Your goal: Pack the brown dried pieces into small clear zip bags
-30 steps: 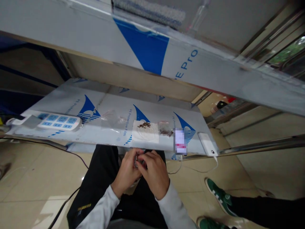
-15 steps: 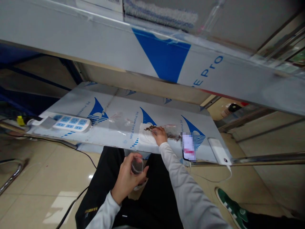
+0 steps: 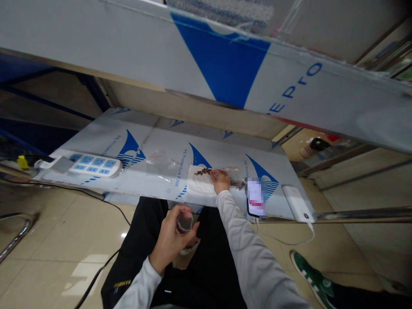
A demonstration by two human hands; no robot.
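Note:
My left hand (image 3: 174,238) is curled round a small see-through pouch (image 3: 185,222) with a pale rim, held above my lap with its mouth facing up. My right hand (image 3: 220,180) rests over the right part of a white tissue (image 3: 198,183) on the lower shelf. Its fingertips are pinched at the right end of a little pile of brown pieces (image 3: 202,171); what lies between them is too small to make out. Just right of that hand is a clear plastic bag (image 3: 236,176) with more dark brown pieces in it.
A power strip (image 3: 96,165) sits at the shelf's left, beside an empty-looking clear plastic bag (image 3: 161,162). To the right are a phone (image 3: 255,199) and a white power bank (image 3: 295,201), both cabled. An upper shelf edge (image 3: 135,64) crosses above the hands.
My right hand has shifted slightly right, from over the brown pieces to their right end, with its fingers drawn together. My left hand keeps its hold on the pouch.

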